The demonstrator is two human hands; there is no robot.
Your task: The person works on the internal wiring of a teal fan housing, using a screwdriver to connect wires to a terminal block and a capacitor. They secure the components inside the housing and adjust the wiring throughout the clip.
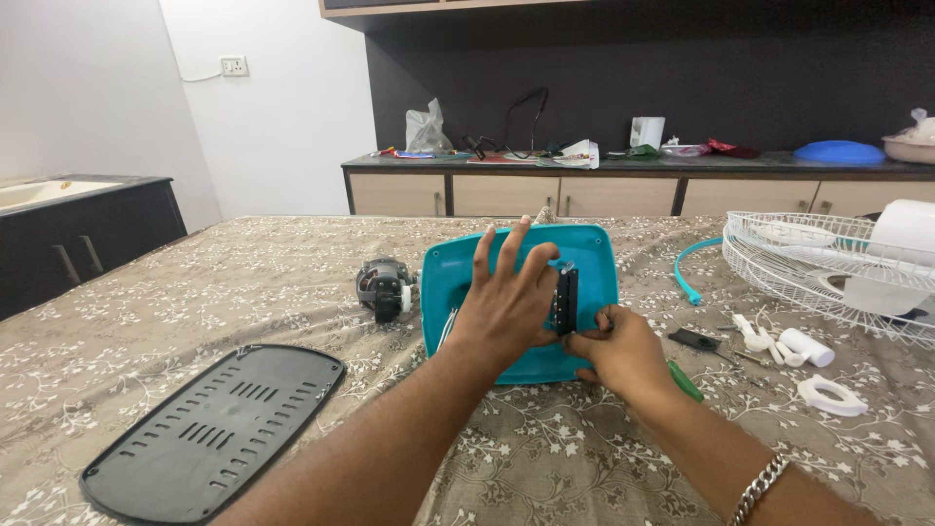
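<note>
Head view: both hands on teal housing [594,255]

A black vented plate [214,429], small motor [385,287], white wire grille [828,268] and white rings [831,394] lie on the patterned cloth [146,302].

A floral brown cloth [195,292] covers the wide surface across the lower view. At 12 o'clock a dark wall panel [682,68] rises above a long counter [633,166] with beige cabinet doors [497,195]. At 11 o'clock a white wall [282,117] carries a socket [234,66] with a cord. At 9 o'clock stands a dark cabinet [88,244] with a pale top. The light is soft and even, with no window in view.
</note>
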